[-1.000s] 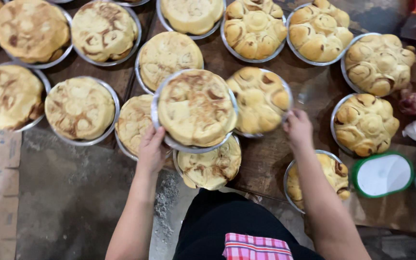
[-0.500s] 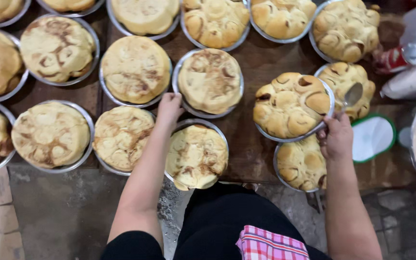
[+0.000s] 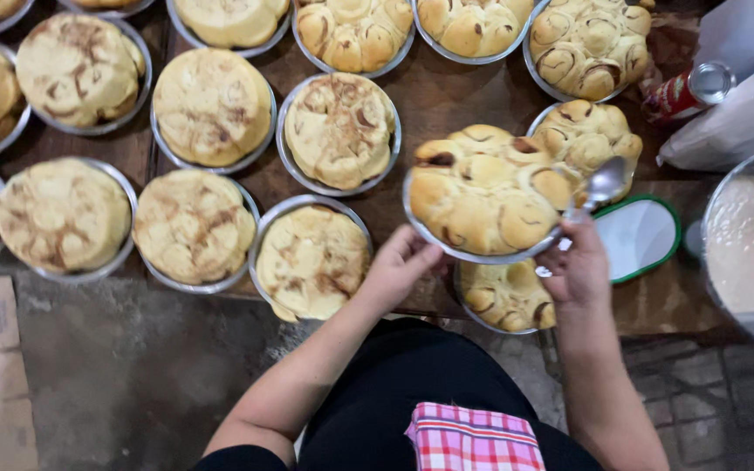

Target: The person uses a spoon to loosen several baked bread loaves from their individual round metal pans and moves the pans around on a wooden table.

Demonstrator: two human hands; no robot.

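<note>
Holding a round metal pan of golden rolls (image 3: 484,196) above the crowded tabletop (image 3: 438,96), left hand (image 3: 401,266) fingers curl under its rim, right hand (image 3: 579,266) pinches rim and spoon (image 3: 602,185); tilting could slide rolls onto neighbouring pans

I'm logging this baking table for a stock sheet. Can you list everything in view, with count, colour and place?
Round tins of bread: about fifteen, silver with golden bread, across the table.
Raised tin: one, silver, held above the table's front edge.
Spoon: one, silver, right of the raised tin.
Lid: one, white with green rim, right.
Can: one, red, upper right.
Bowl: one, metal, pale contents, far right.
Left hand: under the tin's rim.
Right hand: holding tin and spoon.
</note>
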